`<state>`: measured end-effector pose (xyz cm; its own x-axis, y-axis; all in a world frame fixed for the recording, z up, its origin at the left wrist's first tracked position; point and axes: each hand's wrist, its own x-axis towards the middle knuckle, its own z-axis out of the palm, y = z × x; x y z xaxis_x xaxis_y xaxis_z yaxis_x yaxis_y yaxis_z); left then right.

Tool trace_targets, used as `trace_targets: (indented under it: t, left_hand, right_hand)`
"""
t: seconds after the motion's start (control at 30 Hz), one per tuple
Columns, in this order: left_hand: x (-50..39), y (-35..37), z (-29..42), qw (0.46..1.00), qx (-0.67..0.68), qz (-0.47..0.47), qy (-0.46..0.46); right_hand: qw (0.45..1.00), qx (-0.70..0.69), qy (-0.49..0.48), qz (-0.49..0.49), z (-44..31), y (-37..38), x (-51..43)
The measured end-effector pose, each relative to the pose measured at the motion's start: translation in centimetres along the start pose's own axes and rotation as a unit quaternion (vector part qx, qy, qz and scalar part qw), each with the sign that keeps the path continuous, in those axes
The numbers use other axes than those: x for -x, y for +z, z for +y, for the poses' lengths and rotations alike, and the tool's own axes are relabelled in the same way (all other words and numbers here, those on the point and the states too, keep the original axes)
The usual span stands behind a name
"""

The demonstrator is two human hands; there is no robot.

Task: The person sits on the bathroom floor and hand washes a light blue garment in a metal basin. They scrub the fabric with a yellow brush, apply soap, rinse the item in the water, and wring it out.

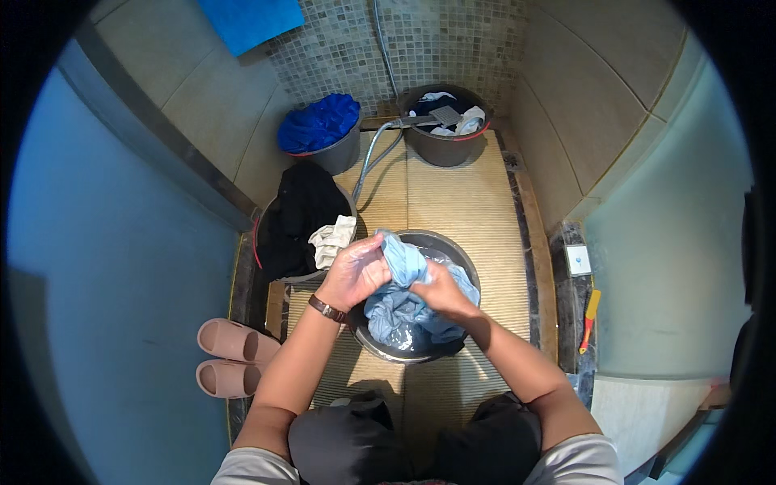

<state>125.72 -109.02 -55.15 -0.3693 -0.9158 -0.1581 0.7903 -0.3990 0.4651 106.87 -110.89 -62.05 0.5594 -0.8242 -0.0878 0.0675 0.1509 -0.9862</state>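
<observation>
A light blue wet cloth garment (405,260) is partly lifted from a round dark basin (465,248) that holds water and the rest of the garment. My left hand (357,271), with a brown-strapped watch at the wrist, supports the raised part; its palm faces up and the fingertips meet the fabric. My right hand (444,292) grips the same bunched cloth on its right side, above the basin. Both hands look wet.
A bucket with black clothing (303,206) and a white cloth (332,241) stands left of the basin. Behind are a bucket of blue fabric (320,124) and a bucket (451,145) with clothes and a shower head (445,116). Pink slippers (227,339) lie left; a brush (589,321) lies right.
</observation>
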Motion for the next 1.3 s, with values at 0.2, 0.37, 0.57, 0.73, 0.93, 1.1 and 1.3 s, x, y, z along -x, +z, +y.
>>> trace_targets:
  t: [0.2, 0.37, 0.57, 0.73, 0.93, 1.1, 1.3]
  left_hand:
    - [2.3, -4.6, -1.7, 0.865, -0.494, 0.000, 0.092]
    - [1.4, -5.1, -2.9, 0.802, -0.591, 0.027, 0.080]
    - [1.0, -2.2, -3.4, 0.959, -0.183, 0.209, 0.054]
    - [0.8, -0.9, -5.0, 0.966, -0.016, 0.257, 0.031]
    - [2.7, -1.3, -4.1, 0.970, 0.044, 0.236, -0.033]
    - [3.6, -0.5, -2.7, 0.972, -0.001, 0.235, 0.018]
    - [3.9, 1.8, -1.3, 0.981, -0.060, 0.154, 0.101]
  right_hand:
    - [0.957, -0.279, 0.086, 0.005, -4.8, -2.2, 1.0]
    - [0.918, -0.383, 0.099, 0.010, -6.8, -1.9, 0.8]
    - [0.925, 0.244, -0.024, 0.290, -3.4, -6.2, 1.0]
    - [0.848, 0.381, -0.348, 0.119, -5.5, 3.6, 1.8]
    - [0.810, 0.449, -0.351, 0.136, 1.3, 2.5, 0.0]
    - [0.890, 0.336, -0.213, 0.223, 0.2, -0.7, -0.8]
    - [0.945, 0.286, -0.133, 0.080, -4.2, 3.7, 3.3]
